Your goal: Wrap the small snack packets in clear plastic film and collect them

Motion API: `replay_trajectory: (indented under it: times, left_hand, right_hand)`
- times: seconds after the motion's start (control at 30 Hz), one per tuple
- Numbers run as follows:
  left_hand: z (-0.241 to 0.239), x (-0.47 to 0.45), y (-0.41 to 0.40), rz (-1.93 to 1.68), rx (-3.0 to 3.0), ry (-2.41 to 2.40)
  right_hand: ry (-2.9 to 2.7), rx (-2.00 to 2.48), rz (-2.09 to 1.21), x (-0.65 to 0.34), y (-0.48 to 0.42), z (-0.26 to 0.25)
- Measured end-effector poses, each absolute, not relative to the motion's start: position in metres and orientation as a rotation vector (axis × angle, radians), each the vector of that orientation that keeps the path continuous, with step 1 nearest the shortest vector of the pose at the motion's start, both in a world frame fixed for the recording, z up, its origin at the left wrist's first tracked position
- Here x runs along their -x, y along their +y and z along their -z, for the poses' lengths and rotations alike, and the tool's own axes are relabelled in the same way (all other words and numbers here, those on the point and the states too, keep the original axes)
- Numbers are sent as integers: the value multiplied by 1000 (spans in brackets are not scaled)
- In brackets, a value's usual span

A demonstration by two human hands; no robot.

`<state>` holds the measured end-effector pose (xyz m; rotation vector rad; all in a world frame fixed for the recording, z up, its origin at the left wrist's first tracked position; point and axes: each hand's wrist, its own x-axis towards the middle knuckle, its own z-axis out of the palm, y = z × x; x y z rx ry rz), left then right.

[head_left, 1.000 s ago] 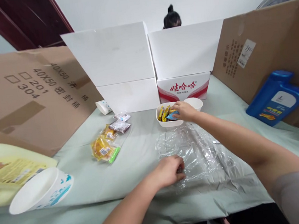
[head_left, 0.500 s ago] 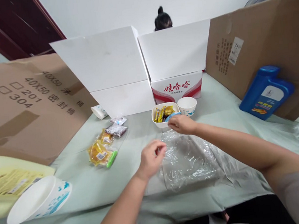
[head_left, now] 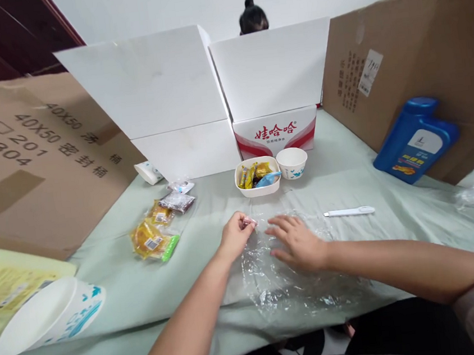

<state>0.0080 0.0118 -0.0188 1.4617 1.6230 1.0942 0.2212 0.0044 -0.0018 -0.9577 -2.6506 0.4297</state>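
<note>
My left hand [head_left: 238, 233] is closed in a pinch on a small reddish piece [head_left: 249, 221], too small to name, at the edge of a clear plastic sheet or bag [head_left: 291, 290]. My right hand [head_left: 297, 242] is over the plastic with its fingers spread and nothing held in them. Beyond the hands stands a white oval bowl [head_left: 259, 191] holding yellow packets [head_left: 249, 176] and a light blue packet [head_left: 269, 179]. A white paper cup [head_left: 292, 165] with a blue pattern is beside it. To the right of my right hand lies a white utility knife [head_left: 349, 211].
Several clear and yellow snack packets [head_left: 154, 240] lie left. A large paper cup [head_left: 51, 318] lies tilted by a yellow container [head_left: 14, 280]. A blue bottle [head_left: 417, 139] leans at right. White boxes [head_left: 147, 91] and brown cartons [head_left: 33, 170] border the table; a person's head [head_left: 252, 15] shows behind.
My right hand has drawn back from the bowl onto the plastic and spread its fingers. The blue packet lies in the bowl. The knife is now uncovered. The view has shifted slightly.
</note>
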Motion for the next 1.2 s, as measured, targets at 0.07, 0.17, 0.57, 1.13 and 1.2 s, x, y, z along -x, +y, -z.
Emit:
replay_trajectory:
  times: [0.07,0.17,0.57,1.13,1.2]
  left_hand:
    - [18,-10,13,-1194,-1265,1463]
    - [14,-14,13,-1257,-1111,1306]
    - [18,1,18,-1298,-1163,1666]
    - [27,-53,-18,-423,-2594,1512]
    - [27,-52,-18,-361,-2568,1535]
  right_hand:
    - [-2498,966,-444,-221,31,-14]
    - [-2433,1026,-827,-210,76,-33]
    - [-2555,1081,-1876,-188,112,-30]
    - [-2666,1515,-1163,-280,137,-34]
    - [-2584,1625,-999,-305,149,-43]
